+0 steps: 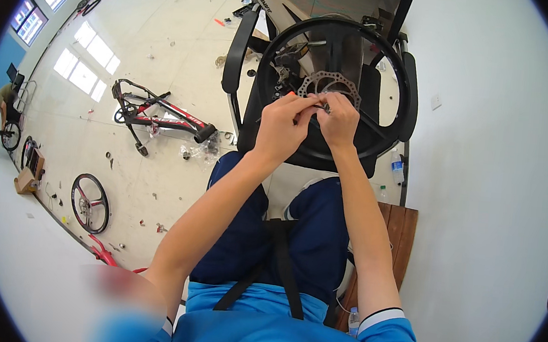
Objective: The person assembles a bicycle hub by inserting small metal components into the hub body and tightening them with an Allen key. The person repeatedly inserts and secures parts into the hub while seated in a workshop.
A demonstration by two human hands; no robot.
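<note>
A black bicycle wheel (pixel 403 84) lies flat on a black office chair (pixel 237 54) in front of me, with a toothed metal brake disc (pixel 353 90) at its hub. Both my hands meet over the near edge of that disc. The fingers of my left hand (pixel 283 125) are pinched together, and my right hand (pixel 340 123) is closed right beside them. Between the fingertips shows a small, thin dark piece (pixel 320 107), too small to name. A spot of orange-red sits by my left knuckles; its source is hidden.
A pale bike frame (pixel 280 9) leans behind the wheel. On the floor to the left lie a black-and-red frame (pixel 167 120), a spoked wheel (pixel 90 204) and several small parts. A wooden bench (pixel 400 237) and a bottle (pixel 397 167) stand at right, by a white wall.
</note>
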